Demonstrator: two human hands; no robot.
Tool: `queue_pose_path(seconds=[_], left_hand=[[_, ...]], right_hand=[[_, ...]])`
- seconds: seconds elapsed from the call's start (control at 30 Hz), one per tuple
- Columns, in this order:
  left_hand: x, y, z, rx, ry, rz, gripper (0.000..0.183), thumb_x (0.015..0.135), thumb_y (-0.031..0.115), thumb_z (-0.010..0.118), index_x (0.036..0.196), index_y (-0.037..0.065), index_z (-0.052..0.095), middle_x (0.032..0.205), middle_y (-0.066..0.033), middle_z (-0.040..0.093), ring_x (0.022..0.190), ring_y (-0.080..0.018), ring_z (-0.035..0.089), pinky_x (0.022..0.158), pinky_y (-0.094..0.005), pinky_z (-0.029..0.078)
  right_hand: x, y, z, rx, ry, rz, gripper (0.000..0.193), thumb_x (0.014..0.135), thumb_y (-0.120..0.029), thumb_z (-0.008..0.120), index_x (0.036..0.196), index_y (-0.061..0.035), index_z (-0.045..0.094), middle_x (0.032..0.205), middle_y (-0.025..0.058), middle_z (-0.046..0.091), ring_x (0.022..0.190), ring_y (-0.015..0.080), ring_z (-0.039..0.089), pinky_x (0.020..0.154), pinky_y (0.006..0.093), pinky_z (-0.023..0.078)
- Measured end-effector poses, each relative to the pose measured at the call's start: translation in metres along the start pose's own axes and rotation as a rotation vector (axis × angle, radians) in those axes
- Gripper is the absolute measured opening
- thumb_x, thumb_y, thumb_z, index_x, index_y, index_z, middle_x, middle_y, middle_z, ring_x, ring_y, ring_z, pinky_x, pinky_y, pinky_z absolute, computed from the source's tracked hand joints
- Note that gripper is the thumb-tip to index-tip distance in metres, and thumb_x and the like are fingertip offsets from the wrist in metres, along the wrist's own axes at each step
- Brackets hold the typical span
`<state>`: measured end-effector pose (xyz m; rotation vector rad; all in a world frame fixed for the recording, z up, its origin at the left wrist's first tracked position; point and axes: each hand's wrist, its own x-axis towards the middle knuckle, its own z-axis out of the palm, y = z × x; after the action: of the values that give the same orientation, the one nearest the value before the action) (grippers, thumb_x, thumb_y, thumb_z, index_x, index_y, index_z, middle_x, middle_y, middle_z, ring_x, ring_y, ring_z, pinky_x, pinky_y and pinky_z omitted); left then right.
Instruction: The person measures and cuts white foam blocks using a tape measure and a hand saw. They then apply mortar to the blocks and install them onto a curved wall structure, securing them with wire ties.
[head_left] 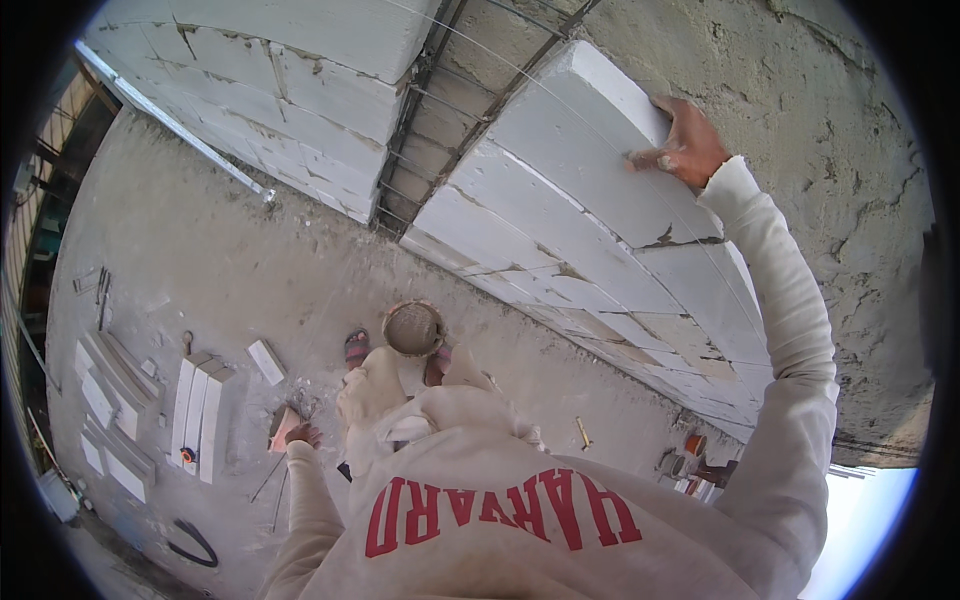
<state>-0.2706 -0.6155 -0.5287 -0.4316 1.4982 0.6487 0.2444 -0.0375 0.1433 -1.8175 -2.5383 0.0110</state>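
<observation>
My right hand (686, 146) grips the top edge of a white block (590, 135) in the upper course of a wall. Its thumb lies on the block's face and its fingers reach over the top. The block sits beside a gap with metal bars, and a thin string (545, 80) crosses in front of it. Low on the left, my left hand (303, 434) has curled fingers next to a pinkish flat-faced piece (283, 427). What it holds is too small to make out. Between my feet stands a round bucket (412, 329) with grey stuff inside.
The block wall (600, 290) runs down to the right; another block wall (300, 85) stands left of the barred gap (420, 130). A long metal straightedge (175, 120) leans there. Stacked blocks (203, 410), a loose block (266, 362) and a black hose (193, 543) lie on the floor.
</observation>
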Motion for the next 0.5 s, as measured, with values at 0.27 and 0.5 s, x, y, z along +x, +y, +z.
queue_pose_path(seconds=[0.27,0.5], left_hand=[[-0.012,0.058,0.064,0.024,0.046,0.316,0.032,0.101,0.02,0.061,0.126,0.001,0.055,0.115,-0.0189,0.07,0.091,-0.0341,0.072,0.067,-0.041,0.057],[-0.04,0.163,0.151,0.095,-0.122,0.504,0.019,0.098,0.017,0.068,0.115,0.008,0.063,0.102,-0.0121,0.074,0.078,-0.0237,0.072,0.054,-0.03,0.05]], right_hand=[[0.001,0.009,0.009,-0.009,-0.052,0.011,0.113,0.049,-0.046,0.091,0.138,0.0105,0.051,0.123,0.0294,0.061,0.113,0.0447,0.061,0.109,0.0457,0.047],[-0.002,-0.012,-0.008,-0.015,-0.107,0.048,0.105,0.054,-0.037,0.093,0.139,0.0095,0.052,0.129,0.0287,0.061,0.116,0.0418,0.063,0.108,0.0441,0.048]])
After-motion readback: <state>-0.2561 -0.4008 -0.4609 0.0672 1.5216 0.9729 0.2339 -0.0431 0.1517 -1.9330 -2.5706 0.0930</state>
